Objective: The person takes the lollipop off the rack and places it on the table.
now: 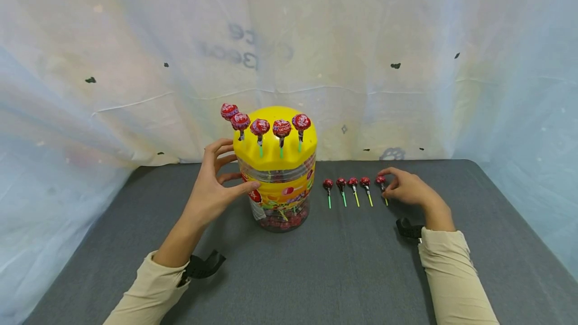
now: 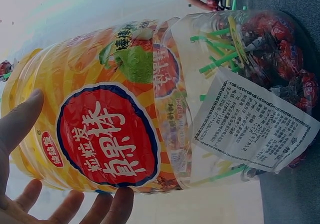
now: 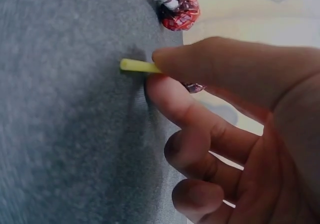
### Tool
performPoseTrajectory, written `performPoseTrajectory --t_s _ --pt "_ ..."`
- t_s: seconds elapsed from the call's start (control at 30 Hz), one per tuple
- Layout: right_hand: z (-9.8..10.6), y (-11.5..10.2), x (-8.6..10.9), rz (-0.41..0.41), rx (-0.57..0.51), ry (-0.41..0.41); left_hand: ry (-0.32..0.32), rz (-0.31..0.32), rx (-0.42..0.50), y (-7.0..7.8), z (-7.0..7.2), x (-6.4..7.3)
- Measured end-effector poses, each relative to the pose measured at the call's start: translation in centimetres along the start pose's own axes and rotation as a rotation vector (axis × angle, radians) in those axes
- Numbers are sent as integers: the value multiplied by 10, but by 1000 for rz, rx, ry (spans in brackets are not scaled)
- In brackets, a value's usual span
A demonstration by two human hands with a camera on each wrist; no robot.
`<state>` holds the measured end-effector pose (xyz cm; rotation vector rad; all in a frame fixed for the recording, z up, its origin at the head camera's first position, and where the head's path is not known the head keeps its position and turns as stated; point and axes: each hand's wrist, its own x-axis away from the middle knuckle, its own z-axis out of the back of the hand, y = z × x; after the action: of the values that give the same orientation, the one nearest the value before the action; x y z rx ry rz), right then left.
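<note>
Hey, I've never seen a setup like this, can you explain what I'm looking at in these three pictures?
There's no machine here, just a person working bare-handed. The wide picture comes from a camera on the head, looking forward and down; the two close-ups come from cameras on each wrist. On the dark gray table stands a candy jar, with lollipops sticking up from its yellow lid. To its right, four lollipops lie in a row. The left hand is spread around the jar's side. The right hand pinches another lollipop by its yellow stick, at the row's right end.
</note>
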<state>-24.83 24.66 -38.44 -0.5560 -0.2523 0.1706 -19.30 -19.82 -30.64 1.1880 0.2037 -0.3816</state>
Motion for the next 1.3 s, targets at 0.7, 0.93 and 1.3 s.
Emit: performPoseTrajectory --t_s 0.7,0.93,1.3 --pt "-4 -4 -1 22 -17 -5 -5 -4 -2 1 1 0" --pt "-4 -3 0 19 -34 -9 -7 -9 0 0 1 0" --pt "2 -6 4 13 -39 -14 -2 -5 -6 -1 1 0"
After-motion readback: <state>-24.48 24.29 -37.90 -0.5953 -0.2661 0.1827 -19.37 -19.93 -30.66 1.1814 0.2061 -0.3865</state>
